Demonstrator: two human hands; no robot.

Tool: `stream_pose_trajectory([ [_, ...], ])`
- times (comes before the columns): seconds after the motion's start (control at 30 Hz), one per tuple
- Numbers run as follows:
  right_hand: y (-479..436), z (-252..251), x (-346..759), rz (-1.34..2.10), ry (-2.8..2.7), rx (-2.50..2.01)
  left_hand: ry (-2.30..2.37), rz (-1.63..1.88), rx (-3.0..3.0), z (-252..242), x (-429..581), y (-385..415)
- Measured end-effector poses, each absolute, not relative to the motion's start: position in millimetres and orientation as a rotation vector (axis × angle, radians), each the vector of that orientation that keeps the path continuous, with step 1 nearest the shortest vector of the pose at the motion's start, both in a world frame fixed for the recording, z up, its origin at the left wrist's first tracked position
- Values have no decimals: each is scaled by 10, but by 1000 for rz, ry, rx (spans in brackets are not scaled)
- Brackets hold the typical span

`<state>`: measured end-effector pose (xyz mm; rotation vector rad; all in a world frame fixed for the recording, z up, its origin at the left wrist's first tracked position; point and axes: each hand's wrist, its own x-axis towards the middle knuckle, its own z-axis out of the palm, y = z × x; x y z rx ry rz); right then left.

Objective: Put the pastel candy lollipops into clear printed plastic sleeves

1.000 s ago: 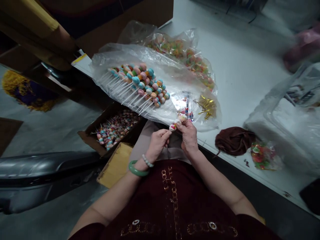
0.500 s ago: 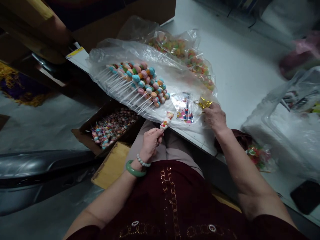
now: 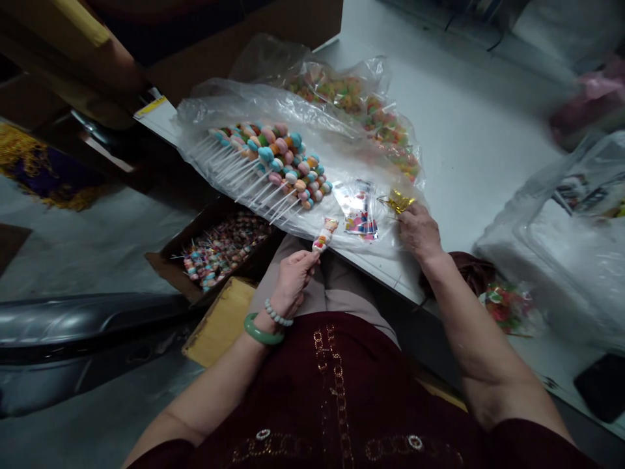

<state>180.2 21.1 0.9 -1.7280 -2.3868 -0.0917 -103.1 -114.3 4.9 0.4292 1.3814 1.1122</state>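
My left hand [image 3: 295, 273] is closed on the lower end of a wrapped candy stick [image 3: 324, 236], held upright at the table's front edge. At the gold twist ties [image 3: 399, 201], my right hand [image 3: 420, 229] has its fingers pressed together; its fingertips touch them. Between the hands lie printed clear wrappers [image 3: 360, 210] on a plastic sheet. Left of these, a pile of candy skewers [image 3: 278, 156] with white sticks rests on the same plastic.
Bags of ring-shaped gummies [image 3: 342, 88] lie behind the skewers. An open cardboard box [image 3: 168, 277] of wrapped candies stands below the table at left. A plastic-covered container [image 3: 561, 241] and a black phone-like object [image 3: 601, 387] are at right.
The view has shifted slightly. Both hands hold nearly the same places, the left on the wrapped candy and the right at the gold ties.
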Motion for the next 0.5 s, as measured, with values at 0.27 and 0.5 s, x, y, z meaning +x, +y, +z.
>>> stream_pose_trajectory([
  [0.27,253,43,1812,294,-1944,-1518,1287,1100,318,95,-1000,-1110],
  [0.5,-40,221,1447,624,-1582,-1441,1235,1088,295,109,-972,-1103],
])
